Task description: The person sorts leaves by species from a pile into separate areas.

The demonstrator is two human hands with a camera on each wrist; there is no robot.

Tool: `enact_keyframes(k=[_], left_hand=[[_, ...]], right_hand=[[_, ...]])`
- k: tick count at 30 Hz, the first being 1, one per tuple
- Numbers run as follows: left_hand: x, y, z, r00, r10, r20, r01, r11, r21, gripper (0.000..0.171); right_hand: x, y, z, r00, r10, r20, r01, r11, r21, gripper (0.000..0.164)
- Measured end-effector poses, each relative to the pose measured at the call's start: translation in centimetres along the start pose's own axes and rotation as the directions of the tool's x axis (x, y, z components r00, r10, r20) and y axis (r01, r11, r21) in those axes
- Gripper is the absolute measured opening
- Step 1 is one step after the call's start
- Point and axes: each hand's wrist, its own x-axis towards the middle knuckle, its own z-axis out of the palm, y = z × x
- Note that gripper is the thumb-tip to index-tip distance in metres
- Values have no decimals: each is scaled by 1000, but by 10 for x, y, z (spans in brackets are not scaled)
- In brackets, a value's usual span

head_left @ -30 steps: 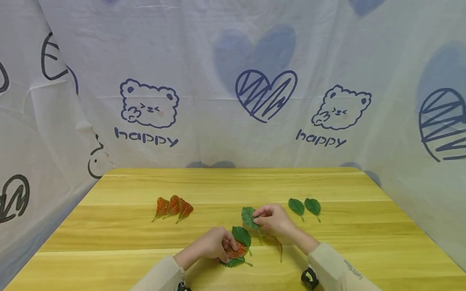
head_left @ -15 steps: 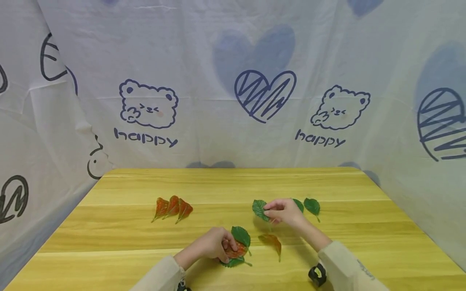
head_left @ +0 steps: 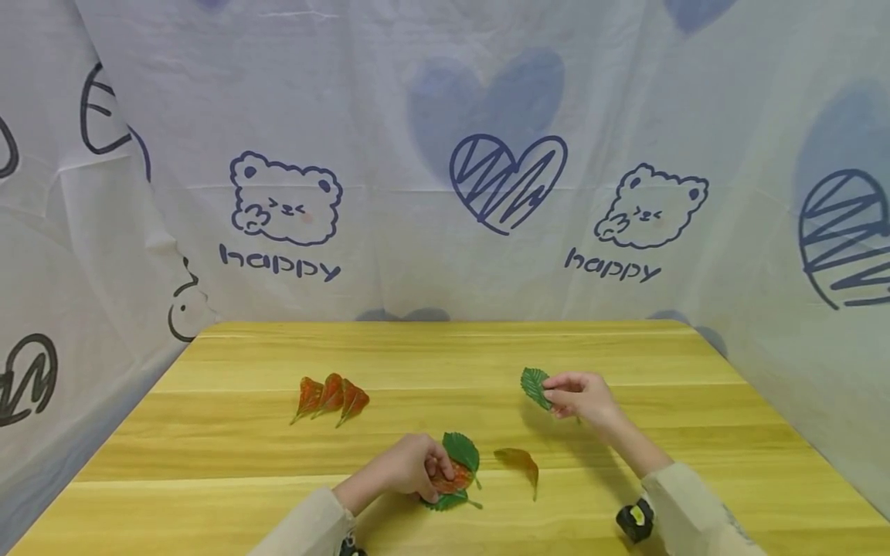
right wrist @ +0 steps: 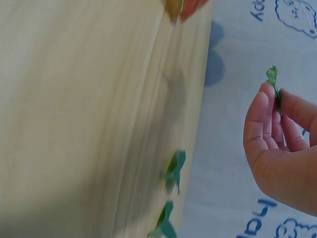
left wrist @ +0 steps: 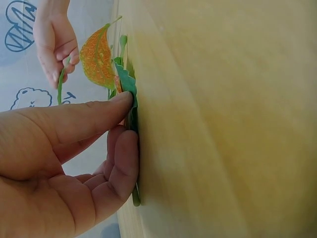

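In the head view, my left hand (head_left: pixel 410 469) pinches a small cluster of leaves low on the table, its fingertips on a red leaf (head_left: pixel 455 477) between an upper green leaf (head_left: pixel 460 449) and a lower green leaf (head_left: pixel 448 501). In the left wrist view, thumb and curled fingers meet at the leaf edges against the wood. Raised above the table, my right hand (head_left: pixel 582 395) holds a single green leaf (head_left: pixel 534 386) between thumb and fingers; the right wrist view shows that leaf edge-on. An orange-brown leaf (head_left: pixel 520 461) lies by itself right of the cluster.
Three overlapping red leaves (head_left: pixel 331 394) lie at the back left of the wooden table (head_left: pixel 278 494). Two green leaves, one nearer (right wrist: pixel 174 171) and one lower (right wrist: pixel 165 222), lie on the table in the right wrist view; my right hand mostly hides them in the head view.
My right hand has lifted the green leaf away from the orange-brown leaf and carried it right and back. My left hand has stayed on its cluster.
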Motion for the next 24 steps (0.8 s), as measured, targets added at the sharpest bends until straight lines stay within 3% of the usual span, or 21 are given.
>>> enact_keyframes(k=[18, 24], left_hand=[[-2, 2, 1, 1000, -24, -9, 24, 1000, -13, 24], [-1, 2, 1, 1000, -12, -12, 12, 1000, -1, 24]], right_hand=[[-8, 8, -50, 985, 49, -167, -53, 998, -21, 35], [-4, 24, -72, 971, 35, -238, -31, 999, 20, 20]])
